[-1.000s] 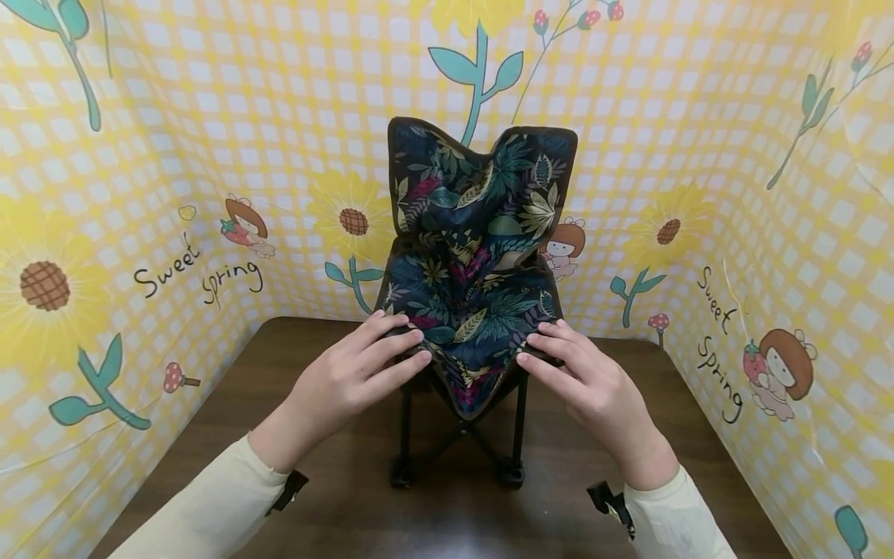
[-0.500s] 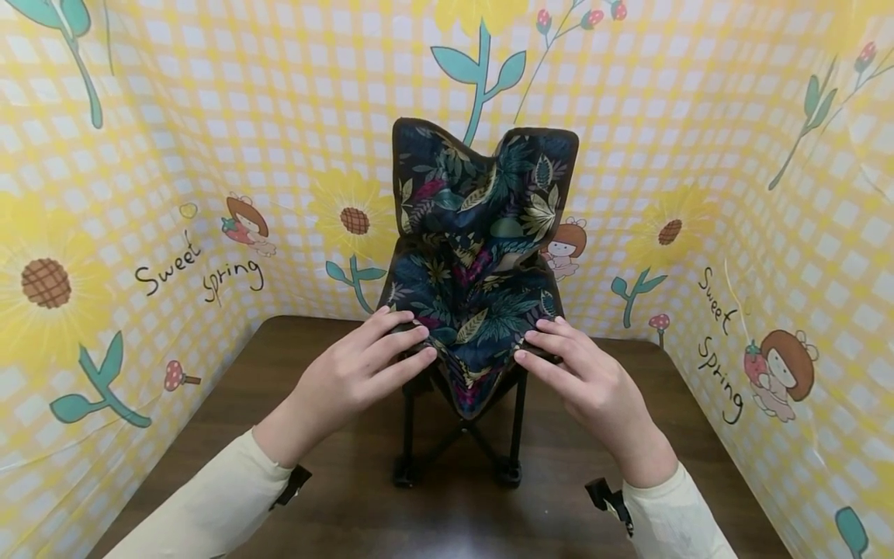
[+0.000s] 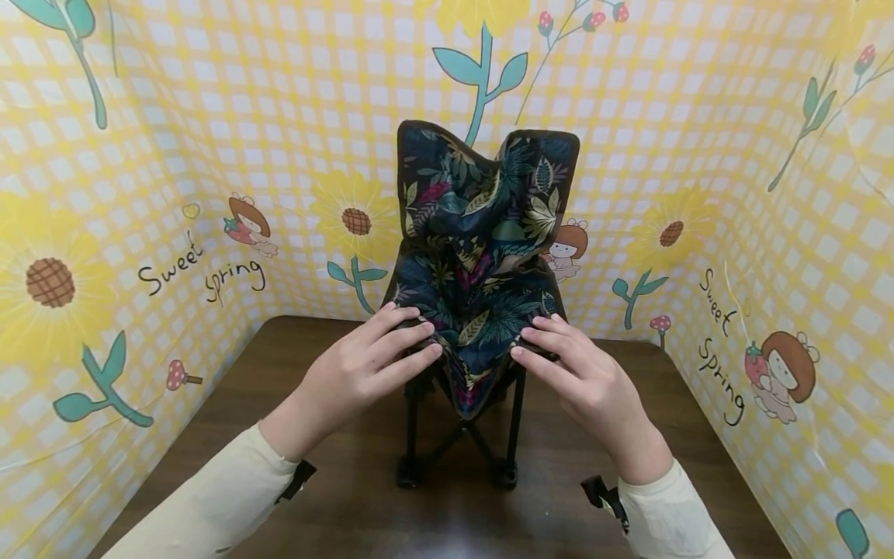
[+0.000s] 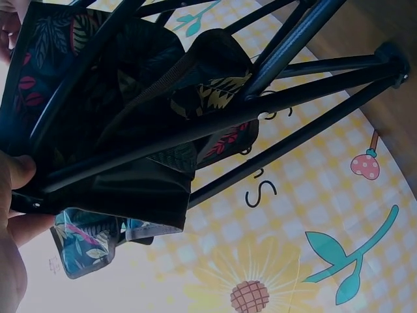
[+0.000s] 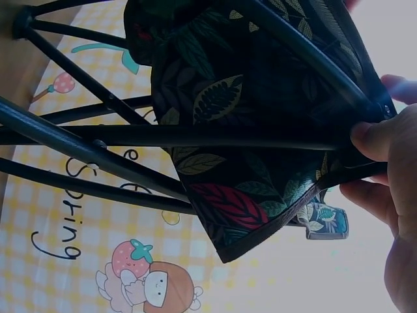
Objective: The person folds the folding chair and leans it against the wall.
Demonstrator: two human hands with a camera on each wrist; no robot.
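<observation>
A small folding chair [image 3: 489, 330] with dark leaf-print fabric stands upright in the middle of the head view, facing me. Its seat sags into a deep V between the two front corners, and the backrest [image 3: 534, 175] is creased down its centre. My left hand [image 3: 352, 373] grips the front left corner, fingers over the fabric; the left wrist view shows its thumb [image 4: 23, 171] against the black frame tube [image 4: 143, 150] underneath. At the front right corner, my right hand [image 3: 597, 376] holds the same way, its thumb [image 5: 371, 140] beneath, at the tube ends.
The chair's feet [image 3: 408, 471] rest on a brown wooden tabletop [image 3: 335, 497]. Crossed legs [image 3: 464, 427] join low at the front. A yellow checked cloth with flowers [image 3: 279, 140] walls in the back and both sides.
Both hands have moved slightly inward, bringing the seat corners closer together. The front feet and the tops of the backrest stand a little nearer each other, so the chair is narrower.
</observation>
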